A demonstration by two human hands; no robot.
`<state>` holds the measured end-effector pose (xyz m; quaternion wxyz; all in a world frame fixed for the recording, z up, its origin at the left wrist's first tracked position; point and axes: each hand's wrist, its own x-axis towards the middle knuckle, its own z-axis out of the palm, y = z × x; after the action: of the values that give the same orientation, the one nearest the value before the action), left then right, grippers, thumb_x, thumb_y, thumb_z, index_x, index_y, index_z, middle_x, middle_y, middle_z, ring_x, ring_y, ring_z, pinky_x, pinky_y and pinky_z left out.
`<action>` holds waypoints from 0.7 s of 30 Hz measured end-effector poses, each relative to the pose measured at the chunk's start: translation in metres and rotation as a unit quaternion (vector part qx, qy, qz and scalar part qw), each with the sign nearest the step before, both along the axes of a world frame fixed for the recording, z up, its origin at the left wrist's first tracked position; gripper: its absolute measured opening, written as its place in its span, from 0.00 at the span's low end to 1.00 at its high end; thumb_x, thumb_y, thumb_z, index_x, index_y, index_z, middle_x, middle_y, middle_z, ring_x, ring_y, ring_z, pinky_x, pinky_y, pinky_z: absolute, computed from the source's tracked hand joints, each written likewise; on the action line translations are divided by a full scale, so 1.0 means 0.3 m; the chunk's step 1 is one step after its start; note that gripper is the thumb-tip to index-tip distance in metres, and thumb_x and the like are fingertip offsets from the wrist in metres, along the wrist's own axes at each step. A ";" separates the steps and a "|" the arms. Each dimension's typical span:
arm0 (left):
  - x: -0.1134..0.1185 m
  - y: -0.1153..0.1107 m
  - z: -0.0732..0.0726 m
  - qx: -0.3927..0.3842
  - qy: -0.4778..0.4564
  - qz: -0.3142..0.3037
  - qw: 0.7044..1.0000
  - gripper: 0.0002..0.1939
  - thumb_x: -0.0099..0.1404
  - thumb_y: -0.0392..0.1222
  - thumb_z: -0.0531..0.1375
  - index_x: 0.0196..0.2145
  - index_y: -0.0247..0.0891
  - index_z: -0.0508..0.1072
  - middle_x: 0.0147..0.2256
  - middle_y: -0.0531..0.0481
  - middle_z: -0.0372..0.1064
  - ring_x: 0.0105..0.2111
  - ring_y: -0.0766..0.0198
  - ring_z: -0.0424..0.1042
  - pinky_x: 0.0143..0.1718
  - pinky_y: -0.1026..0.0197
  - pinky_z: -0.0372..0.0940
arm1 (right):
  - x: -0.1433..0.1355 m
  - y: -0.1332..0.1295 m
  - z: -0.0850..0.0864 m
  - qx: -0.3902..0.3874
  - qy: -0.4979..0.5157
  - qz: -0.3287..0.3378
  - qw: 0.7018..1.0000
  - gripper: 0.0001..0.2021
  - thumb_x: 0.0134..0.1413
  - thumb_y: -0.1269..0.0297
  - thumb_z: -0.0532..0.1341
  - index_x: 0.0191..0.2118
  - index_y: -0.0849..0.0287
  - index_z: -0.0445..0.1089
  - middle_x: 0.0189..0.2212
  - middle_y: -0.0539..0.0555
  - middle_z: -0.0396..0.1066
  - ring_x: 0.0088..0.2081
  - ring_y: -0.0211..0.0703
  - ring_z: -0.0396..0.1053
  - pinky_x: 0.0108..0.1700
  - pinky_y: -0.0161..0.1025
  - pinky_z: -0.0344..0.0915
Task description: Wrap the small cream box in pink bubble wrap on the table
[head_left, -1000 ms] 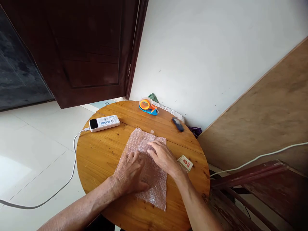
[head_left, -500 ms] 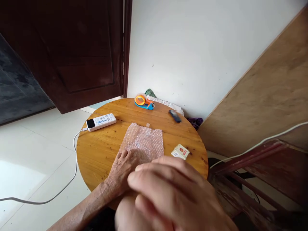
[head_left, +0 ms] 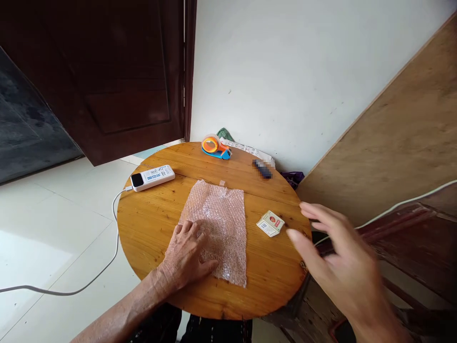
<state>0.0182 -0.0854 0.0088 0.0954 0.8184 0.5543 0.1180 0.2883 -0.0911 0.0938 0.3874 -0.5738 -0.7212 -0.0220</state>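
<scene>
A sheet of bubble wrap lies flat on the round wooden table. My left hand rests on its left side, palm down, with the fingers spread and nothing gripped. At the right edge of the table my right hand hangs in the air, open, its thumb apart from its fingers and holding nothing. Just left of its thumb tip sits a small cream box with a red mark and a barcode; the hand appears not to touch it.
A tape dispenser stands at the table's back edge, with a blurred-out dark object to its right. On the left lies a white device with a cable running to the floor. A red-brown wooden frame stands to the right.
My right hand has moved from low in front of the camera out to the right, opening and uncovering the bubble wrap and table front. My left hand stays on the bubble wrap.
</scene>
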 end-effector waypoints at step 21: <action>-0.004 0.006 -0.038 -0.022 -0.067 0.044 0.997 0.59 0.49 0.58 0.66 0.69 0.39 0.38 0.65 0.36 0.53 0.60 0.41 0.56 0.60 0.42 0.53 | -0.297 0.190 -0.277 -0.158 0.018 0.247 0.956 0.24 0.49 0.76 0.59 0.53 0.54 0.64 0.48 0.56 0.72 0.50 0.49 0.70 0.54 0.48 0.67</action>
<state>0.0169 -0.0838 -0.0025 0.1445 0.7814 0.5844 0.1643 0.1993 -0.0340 0.0106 0.2978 -0.4319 -0.8277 0.1994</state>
